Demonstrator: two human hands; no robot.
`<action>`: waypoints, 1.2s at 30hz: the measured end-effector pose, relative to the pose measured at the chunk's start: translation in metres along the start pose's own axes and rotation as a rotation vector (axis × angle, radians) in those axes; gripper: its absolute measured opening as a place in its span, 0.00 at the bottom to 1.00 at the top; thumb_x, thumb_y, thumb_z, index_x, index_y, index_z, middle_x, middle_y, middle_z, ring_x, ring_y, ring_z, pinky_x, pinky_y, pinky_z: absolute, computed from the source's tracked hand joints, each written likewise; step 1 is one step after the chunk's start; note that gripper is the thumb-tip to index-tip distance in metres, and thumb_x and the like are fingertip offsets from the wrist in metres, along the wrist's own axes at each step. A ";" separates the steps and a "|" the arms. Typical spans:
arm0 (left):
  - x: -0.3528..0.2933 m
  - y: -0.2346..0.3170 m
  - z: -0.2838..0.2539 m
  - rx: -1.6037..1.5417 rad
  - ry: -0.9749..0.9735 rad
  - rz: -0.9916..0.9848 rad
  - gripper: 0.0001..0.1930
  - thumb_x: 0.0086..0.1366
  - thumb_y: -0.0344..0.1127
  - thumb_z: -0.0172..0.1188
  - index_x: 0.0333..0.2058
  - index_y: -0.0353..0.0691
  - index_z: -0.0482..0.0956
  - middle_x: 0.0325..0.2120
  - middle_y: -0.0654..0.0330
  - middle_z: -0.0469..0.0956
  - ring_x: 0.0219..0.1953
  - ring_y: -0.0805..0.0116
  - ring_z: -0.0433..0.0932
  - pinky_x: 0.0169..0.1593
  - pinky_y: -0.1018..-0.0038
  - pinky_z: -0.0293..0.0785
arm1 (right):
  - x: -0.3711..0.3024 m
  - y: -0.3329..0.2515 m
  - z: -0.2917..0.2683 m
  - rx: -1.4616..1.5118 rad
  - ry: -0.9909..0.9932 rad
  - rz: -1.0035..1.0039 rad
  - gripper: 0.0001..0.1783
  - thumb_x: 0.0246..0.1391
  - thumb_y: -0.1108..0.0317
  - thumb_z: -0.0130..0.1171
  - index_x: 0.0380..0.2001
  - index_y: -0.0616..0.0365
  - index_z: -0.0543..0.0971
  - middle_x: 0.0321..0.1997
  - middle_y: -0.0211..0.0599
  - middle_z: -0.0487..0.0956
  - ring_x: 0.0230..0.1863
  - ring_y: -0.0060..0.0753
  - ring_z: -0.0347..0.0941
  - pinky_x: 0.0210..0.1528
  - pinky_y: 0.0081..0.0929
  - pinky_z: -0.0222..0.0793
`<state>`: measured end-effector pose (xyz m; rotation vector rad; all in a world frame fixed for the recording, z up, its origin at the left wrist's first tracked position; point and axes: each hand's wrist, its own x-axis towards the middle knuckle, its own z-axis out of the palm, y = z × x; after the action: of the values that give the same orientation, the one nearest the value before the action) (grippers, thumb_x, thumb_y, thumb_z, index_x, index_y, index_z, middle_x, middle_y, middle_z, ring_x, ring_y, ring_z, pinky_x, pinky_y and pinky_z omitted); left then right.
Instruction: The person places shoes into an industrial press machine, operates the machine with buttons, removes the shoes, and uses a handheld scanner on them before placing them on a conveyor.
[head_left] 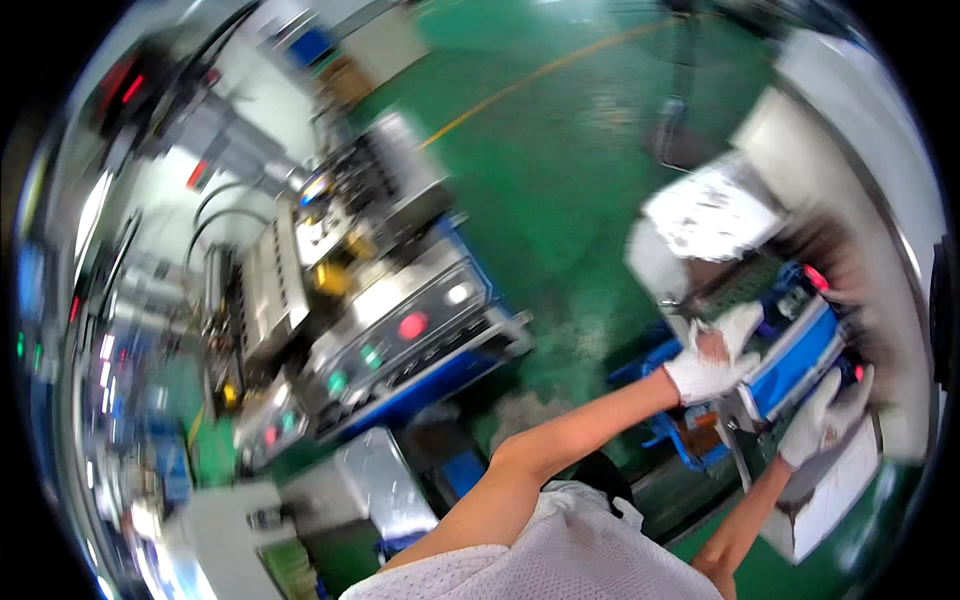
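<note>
Both hands wear white gloves and reach to the right, to a blue panel-fronted machine (797, 362). My left hand (712, 358) is at the panel's left side, its fingers stretched toward a dark part. Along the panel's right edge lies my right hand (826, 422), fingers extended and spread apart. Neither glove shows a thing held; blur hides whether the fingertips press on anything. A red light or button (816, 278) shows beyond the panel, and another small red one (859, 373) is close to my right fingertips.
Below my left hand sits a blue plastic basket (708, 458) with brown contents. A pale sheet-covered surface (712, 212) stands behind the machine. At the left is a large machine with a control panel (410, 340) of coloured buttons. Green floor (550, 220) lies between.
</note>
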<state>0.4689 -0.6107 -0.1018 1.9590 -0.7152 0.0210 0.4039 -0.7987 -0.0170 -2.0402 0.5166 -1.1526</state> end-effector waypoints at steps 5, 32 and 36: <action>-0.244 -0.031 -0.131 0.197 0.003 -0.596 0.28 0.68 0.43 0.58 0.63 0.36 0.69 0.58 0.43 0.74 0.60 0.45 0.74 0.63 0.59 0.71 | -0.164 -0.043 0.106 0.498 -1.193 0.351 0.27 0.65 0.70 0.61 0.65 0.63 0.70 0.62 0.41 0.77 0.60 0.36 0.74 0.65 0.34 0.68; -0.804 0.200 0.142 0.538 2.742 -1.861 0.19 0.68 0.29 0.61 0.56 0.32 0.74 0.52 0.48 0.78 0.51 0.57 0.80 0.58 0.65 0.75 | -0.771 -0.305 0.017 -0.262 -2.718 -1.522 0.37 0.65 0.57 0.58 0.69 0.70 0.61 0.68 0.59 0.71 0.69 0.47 0.69 0.69 0.34 0.65; -0.798 0.283 0.221 0.649 2.703 -2.537 0.26 0.64 0.30 0.63 0.60 0.34 0.72 0.58 0.43 0.72 0.57 0.49 0.74 0.61 0.59 0.71 | -0.780 -0.320 0.041 -0.209 -2.487 -1.736 0.37 0.62 0.55 0.60 0.65 0.71 0.67 0.55 0.51 0.80 0.47 0.33 0.79 0.45 0.28 0.77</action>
<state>-0.3903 -0.5056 -0.2296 -0.0557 -2.8643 -0.8307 0.0319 -0.0710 -0.2295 1.5867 2.0578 -1.2563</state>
